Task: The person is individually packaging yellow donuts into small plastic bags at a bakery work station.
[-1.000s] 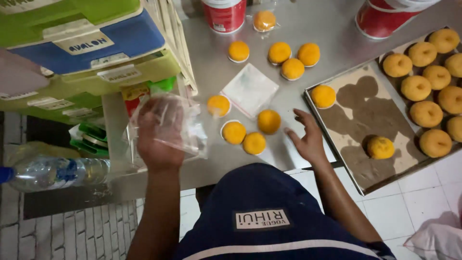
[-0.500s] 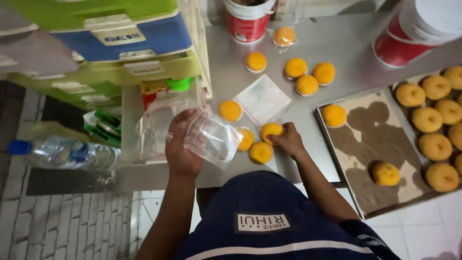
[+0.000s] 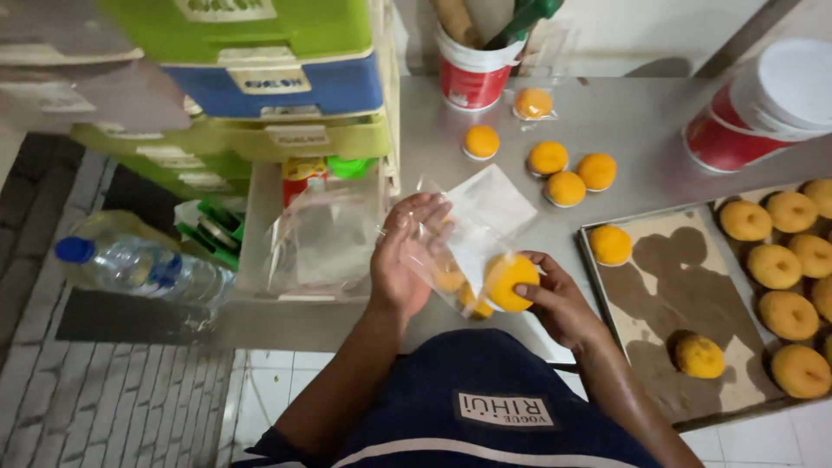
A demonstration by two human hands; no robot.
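While the left hand (image 3: pixel 407 256) pinches a clear plastic bag (image 3: pixel 451 251) open, the right hand (image 3: pixel 555 299) grips a round yellow bun (image 3: pixel 510 282) and has it right at the bag's mouth. So both hands are closed on something, held just above the near edge of the steel table (image 3: pixel 641 113). The bag's long axis runs slantwise, from up by the left fingers down toward the right hand, mouth facing right. The bun is round, so it has no real long axis. Through the plastic you can make out a couple more buns (image 3: pixel 451 276) on the table behind it, a bit blurry.

Just right sits a baking tray (image 3: pixel 659 286) with more buns (image 3: pixel 789 314). Left of the hands there's a pile of spare bags (image 3: pixel 325 238) and a water bottle (image 3: pixel 139 264). Farther back are loose buns (image 3: pixel 565 187), stacked green and blue crates (image 3: pixel 260 78), and two red tubs (image 3: pixel 472 74).
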